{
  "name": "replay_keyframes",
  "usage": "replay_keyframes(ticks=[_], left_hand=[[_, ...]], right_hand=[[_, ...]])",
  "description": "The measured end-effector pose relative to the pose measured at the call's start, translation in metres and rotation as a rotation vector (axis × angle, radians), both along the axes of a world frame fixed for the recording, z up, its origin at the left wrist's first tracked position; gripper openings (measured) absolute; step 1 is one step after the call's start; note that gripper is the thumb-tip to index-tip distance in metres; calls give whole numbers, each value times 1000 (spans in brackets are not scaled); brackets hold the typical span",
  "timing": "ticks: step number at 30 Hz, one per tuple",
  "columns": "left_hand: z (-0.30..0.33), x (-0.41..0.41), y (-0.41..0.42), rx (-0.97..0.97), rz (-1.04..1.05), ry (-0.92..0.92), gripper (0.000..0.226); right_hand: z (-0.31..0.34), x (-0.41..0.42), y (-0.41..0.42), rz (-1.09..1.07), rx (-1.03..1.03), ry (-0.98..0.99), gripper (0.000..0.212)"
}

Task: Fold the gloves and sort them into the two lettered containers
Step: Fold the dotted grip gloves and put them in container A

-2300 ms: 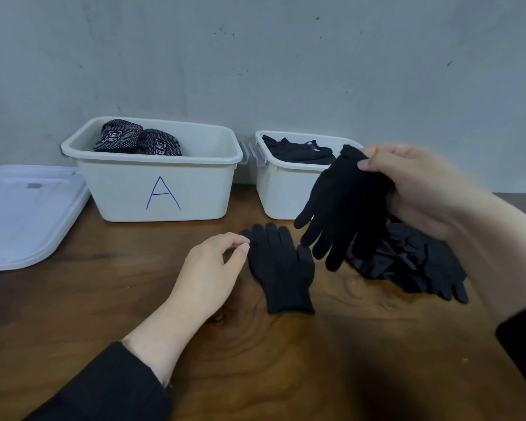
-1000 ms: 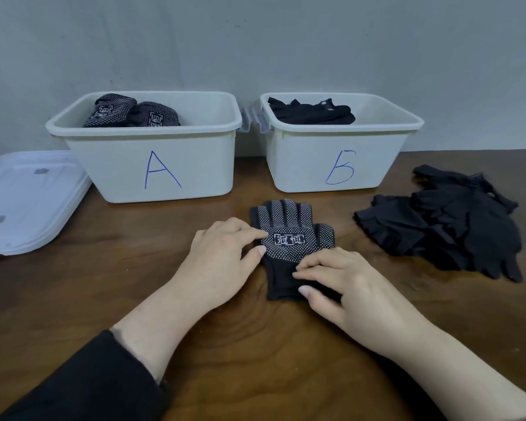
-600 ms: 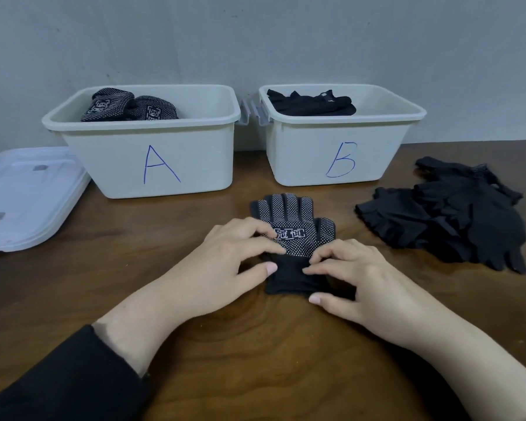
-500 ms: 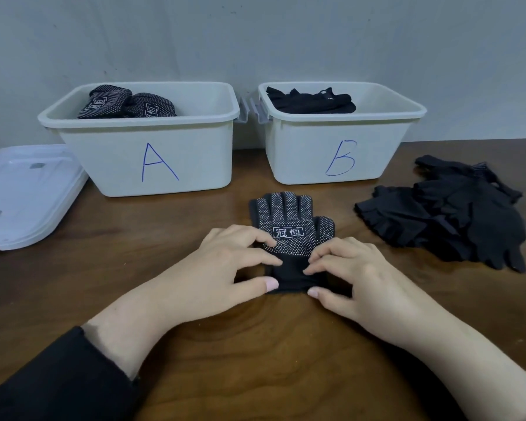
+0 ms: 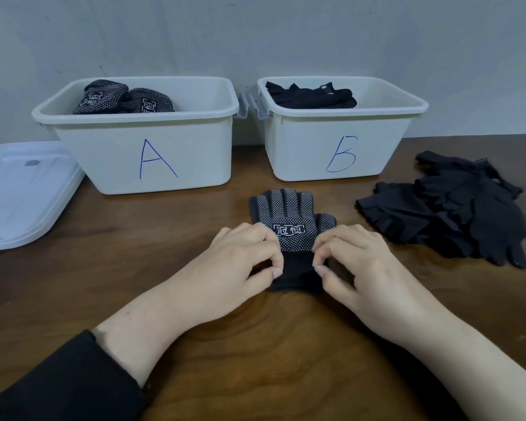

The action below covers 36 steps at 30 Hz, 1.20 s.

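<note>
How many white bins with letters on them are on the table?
2: bin A stands at the back left, and bin B sits beside it on the right. Both hold dark gloves.

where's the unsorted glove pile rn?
Head view, right side: the glove pile lies on the wooden table, right of the dotted glove, in front and right of bin B.

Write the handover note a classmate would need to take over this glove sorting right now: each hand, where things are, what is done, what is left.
Left hand and right hand each pinch the cuff of the dotted glove, flat on the table.
Done: dotted gloves lie in container A, plain black ones in container B.
Left: fold this glove, probably for A; then sort the black glove pile.
</note>
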<state>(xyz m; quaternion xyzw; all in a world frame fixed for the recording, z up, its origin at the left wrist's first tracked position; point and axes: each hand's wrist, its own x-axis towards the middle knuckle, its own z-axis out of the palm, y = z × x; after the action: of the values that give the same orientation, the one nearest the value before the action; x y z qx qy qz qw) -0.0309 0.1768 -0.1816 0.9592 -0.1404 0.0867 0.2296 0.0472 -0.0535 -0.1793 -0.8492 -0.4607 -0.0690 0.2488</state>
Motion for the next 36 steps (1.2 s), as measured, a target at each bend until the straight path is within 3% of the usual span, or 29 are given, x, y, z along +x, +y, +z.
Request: replay_keyframes(ticks=[4,6,9,12,16,18,23,25,28,31,34,36], left_hand=[[1,-2,7,-20,-10,-28,24],[-2,-1,10,49,-44,12,41],[-4,0,9,91,-53,35,46],[-2,1,8,91,-43,31,47],[-3,0,4,107,-19,45,68],[-3,0,2,125,-22,19,65],[1,-2,1,47,-26,-19,17],[3,-3,1,16,-7,-27,10],[2,-2,0,-70,42,-30,17],[1,-1,-2,-238,140,21,15],[-1,1,0,-293,186,112,43],[-1,5,0,-324,192,99,46]], right_hand=[[-1,0,-1,101,-95,25,6],[-5,2,-3,114,-145,71,29],[-7,4,-4,83,-165,75,48],[-10,2,-1,37,-142,-26,35],[-11,-6,9,-24,-81,-113,13],[-10,-7,9,-18,-50,-66,13],[-1,-9,4,37,-45,66,6],[1,-8,2,47,-55,119,10],[-2,-7,0,-13,-94,234,36],[-3,-4,7,-74,52,260,31],[-4,2,11,-126,179,373,33],[-8,5,12,-143,187,379,37]])
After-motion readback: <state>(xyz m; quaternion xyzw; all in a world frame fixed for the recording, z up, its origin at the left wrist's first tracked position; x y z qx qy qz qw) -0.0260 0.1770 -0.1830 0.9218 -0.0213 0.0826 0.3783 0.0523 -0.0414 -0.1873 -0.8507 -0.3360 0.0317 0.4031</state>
